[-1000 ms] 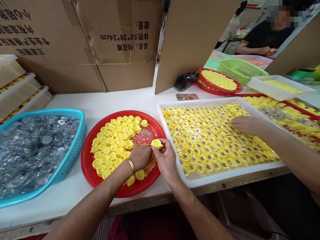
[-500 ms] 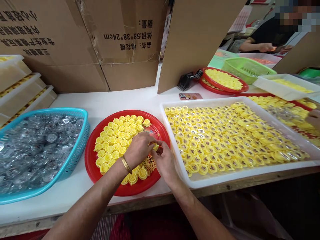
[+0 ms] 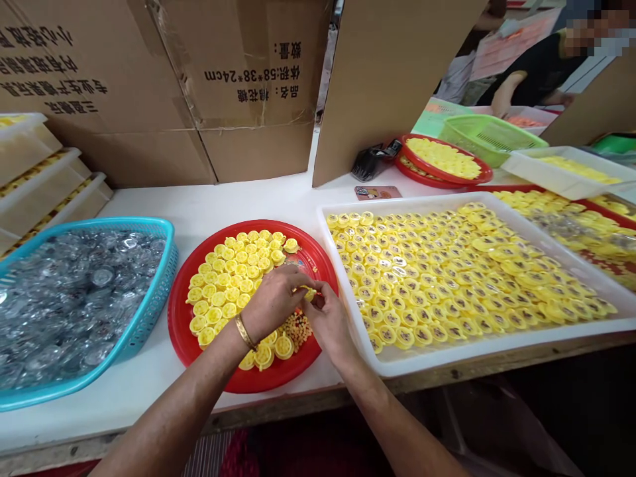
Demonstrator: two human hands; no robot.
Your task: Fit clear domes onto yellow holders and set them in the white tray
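Over the right half of a red round tray [image 3: 186,354], my left hand [image 3: 275,298] and my right hand [image 3: 325,318] meet at the fingertips. Between them is a small yellow plastic cup-shaped piece [image 3: 309,293], pinched by both hands and partly hidden by the fingers. Rows of similar yellow pieces [image 3: 230,266] lie on the tray to the left of my hands, and a few more sit below my left wrist. Small tan pellets [image 3: 298,329] are heaped on the tray just under my fingers.
A turquoise basket [image 3: 171,258] of clear plastic covers stands left. On the right, a white tray [image 3: 348,344] holds rows of yellow pieces with printed centres. Cardboard [image 3: 258,149] walls the back. Stacked tubs [image 3: 54,175] stand far left; a co-worker [image 3: 531,69] is at the upper right.
My hands stay almost in place, still pinching the yellow piece. The co-worker at the upper right has shifted, and a hand at the right edge has gone from view.
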